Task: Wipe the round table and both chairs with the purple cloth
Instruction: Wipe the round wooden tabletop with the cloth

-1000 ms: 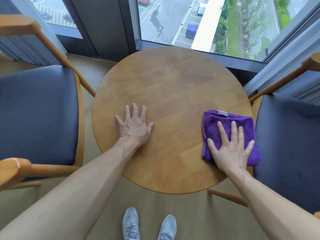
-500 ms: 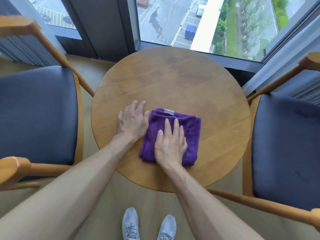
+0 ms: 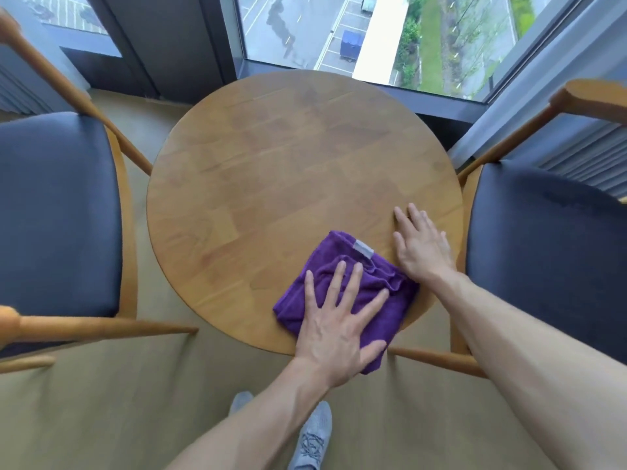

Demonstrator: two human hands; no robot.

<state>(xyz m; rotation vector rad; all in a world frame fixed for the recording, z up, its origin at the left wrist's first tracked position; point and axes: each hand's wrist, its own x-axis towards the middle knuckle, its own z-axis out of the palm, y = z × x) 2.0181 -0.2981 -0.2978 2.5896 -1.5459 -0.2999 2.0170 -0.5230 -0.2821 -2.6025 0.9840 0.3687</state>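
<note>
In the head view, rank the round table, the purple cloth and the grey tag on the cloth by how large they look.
1. Round table, by far the largest.
2. Purple cloth, partly hidden under the left hand.
3. Grey tag, smallest.

The round table (image 3: 288,171) is smooth matt wood, the purple cloth (image 3: 325,276) soft plush terry.

One round table (image 3: 288,171); two chairs, left (image 3: 57,215) and right (image 3: 549,252); one purple cloth (image 3: 369,290), near right; two hands, left (image 3: 334,329) and right (image 3: 422,249); two grey shoes (image 3: 310,439), near.
</note>
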